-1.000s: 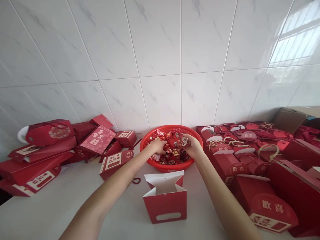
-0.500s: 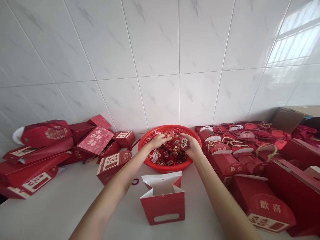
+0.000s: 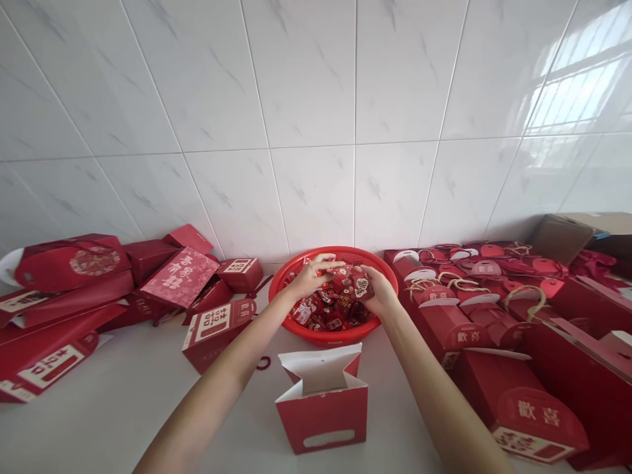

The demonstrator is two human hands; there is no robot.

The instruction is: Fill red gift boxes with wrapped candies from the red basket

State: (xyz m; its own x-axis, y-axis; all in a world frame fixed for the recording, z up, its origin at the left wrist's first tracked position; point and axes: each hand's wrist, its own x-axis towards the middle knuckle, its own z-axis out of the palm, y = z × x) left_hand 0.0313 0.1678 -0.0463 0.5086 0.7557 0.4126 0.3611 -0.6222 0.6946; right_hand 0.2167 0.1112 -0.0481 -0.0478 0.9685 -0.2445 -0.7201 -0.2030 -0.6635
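A red plastic basket (image 3: pixel 332 338) full of small red wrapped packets (image 3: pixel 334 315) stands against the wall. Over its left part is my left hand (image 3: pixel 315 275), fingers spread around the edge of the packets, and what it touches is partly hidden. My right hand (image 3: pixel 378 289), over the basket's right side, is closed on red packets (image 3: pixel 362 284) with pale lettering. In front of the basket a red paper box (image 3: pixel 323 418) stands upright, its top open and its inside white.
Red gift boxes (image 3: pixel 180 276) are piled at the left. Rows of closed red boxes with rope handles (image 3: pixel 447 322) fill the right side, with a cardboard box (image 3: pixel 563 237) behind. A small dark red ring (image 3: pixel 263 363) lies left of the open box. A tiled wall (image 3: pixel 316 197) rises behind.
My left hand has lifted slightly and its fingers have spread. The packets in my right hand have tilted a little. The view has shifted slightly.
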